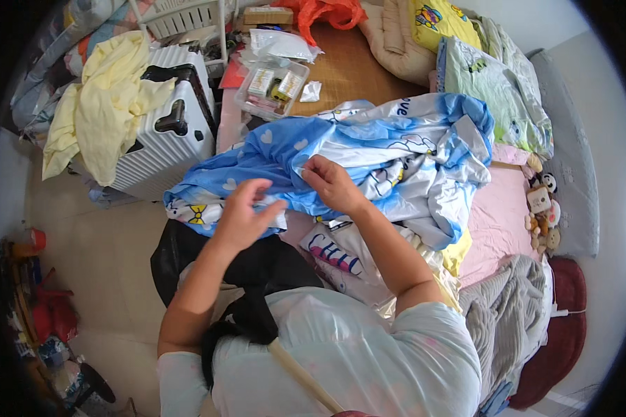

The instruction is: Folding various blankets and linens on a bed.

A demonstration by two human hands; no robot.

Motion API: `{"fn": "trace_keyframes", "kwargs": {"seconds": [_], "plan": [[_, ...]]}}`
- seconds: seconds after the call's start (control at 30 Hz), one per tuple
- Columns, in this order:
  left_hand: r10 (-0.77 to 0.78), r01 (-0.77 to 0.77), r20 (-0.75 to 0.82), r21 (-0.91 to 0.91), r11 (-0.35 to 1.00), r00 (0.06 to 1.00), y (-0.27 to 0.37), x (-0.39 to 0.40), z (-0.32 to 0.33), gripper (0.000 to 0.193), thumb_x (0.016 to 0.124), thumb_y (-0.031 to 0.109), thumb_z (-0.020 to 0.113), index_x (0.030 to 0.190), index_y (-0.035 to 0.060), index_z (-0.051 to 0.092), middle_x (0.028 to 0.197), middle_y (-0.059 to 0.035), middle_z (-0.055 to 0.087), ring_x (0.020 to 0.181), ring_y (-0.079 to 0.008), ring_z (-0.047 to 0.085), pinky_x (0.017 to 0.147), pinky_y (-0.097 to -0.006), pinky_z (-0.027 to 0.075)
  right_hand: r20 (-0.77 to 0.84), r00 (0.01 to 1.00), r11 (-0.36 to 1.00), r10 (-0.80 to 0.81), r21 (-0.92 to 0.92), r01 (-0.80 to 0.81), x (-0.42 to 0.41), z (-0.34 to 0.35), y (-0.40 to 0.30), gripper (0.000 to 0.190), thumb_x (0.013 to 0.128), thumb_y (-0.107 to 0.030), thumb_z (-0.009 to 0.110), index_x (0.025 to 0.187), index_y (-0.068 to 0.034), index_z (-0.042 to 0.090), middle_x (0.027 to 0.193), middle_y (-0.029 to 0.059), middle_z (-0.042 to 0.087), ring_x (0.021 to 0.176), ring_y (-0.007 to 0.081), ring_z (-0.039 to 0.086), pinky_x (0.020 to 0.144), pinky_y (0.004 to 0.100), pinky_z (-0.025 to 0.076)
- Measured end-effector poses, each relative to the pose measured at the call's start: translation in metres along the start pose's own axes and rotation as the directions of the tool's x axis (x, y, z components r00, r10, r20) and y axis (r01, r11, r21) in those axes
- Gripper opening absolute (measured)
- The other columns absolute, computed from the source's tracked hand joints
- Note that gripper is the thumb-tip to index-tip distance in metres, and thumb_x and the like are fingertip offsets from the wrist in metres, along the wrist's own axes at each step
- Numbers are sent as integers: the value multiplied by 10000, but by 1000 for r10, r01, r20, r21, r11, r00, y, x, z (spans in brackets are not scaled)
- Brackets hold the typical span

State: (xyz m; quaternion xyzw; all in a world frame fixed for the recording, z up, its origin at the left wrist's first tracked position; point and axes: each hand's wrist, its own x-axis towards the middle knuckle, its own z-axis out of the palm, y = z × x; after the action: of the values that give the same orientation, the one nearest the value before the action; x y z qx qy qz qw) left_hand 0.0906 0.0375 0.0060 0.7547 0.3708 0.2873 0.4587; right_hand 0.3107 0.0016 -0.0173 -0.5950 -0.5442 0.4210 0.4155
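A blue-and-white printed fabric cover (pixel 287 151), patterned with hearts and cartoon figures, lies crumpled across the bed in front of me. My right hand (pixel 333 186) pinches a fold near its middle between thumb and fingers. Over the cover's near left part, my left hand (pixel 250 211) has its fingers apart and holds nothing. Whether its fingertips touch the cloth cannot be made out. Below the cover is a heap of folded light clothes (pixel 339 255), one bearing printed letters. Black fabric (pixel 182 255) hangs close to my left forearm.
A ribbed white suitcase (pixel 159 135) stands left, with yellow cloth (pixel 107 99) draped over it. Behind the cover are a clear plastic box (pixel 271 88) and a red plastic bag (pixel 321 18). Pillows (pixel 495 94) and small plush toys (pixel 542 208) line the right side of the pink-sheeted bed (pixel 501 208).
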Motion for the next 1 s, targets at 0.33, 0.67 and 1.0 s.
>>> {"fn": "trace_keyframes", "kwargs": {"seconds": [0.33, 0.67, 1.0], "plan": [[40, -58, -63, -322, 945, 997, 46, 34, -16, 650, 757, 207, 729, 1279, 30, 386, 1267, -133, 427, 1043, -196, 527, 905, -356, 423, 424, 903, 529, 74, 751, -395, 1, -7, -69, 135, 861, -90, 602, 972, -16, 584, 905, 20, 602, 824, 96, 566, 748, 223, 445], [140, -346, 459, 403, 847, 877, 45, 36, -43, 283, 713, 36, 608, 995, 46, 605, 1074, -143, 585, 1063, -308, 548, 1041, -442, 320, 283, 938, 619, 202, 705, -346, -23, 21, -39, 131, 871, -138, 603, 945, -30, 611, 821, -34, 576, 744, 46, 501, 672, 207, 416], [-278, -22, -576, -457, 889, 769, -15, 37, -151, 219, 910, 138, 528, 1078, 2, 561, 984, -55, 597, 962, -161, 560, 880, -307, 432, -131, 957, 838, -257, -524, 153, -56, -66, 9, 208, 754, -123, 670, 944, -54, 620, 1019, 140, 590, 976, 318, 561, 862, 374, 452]]}}
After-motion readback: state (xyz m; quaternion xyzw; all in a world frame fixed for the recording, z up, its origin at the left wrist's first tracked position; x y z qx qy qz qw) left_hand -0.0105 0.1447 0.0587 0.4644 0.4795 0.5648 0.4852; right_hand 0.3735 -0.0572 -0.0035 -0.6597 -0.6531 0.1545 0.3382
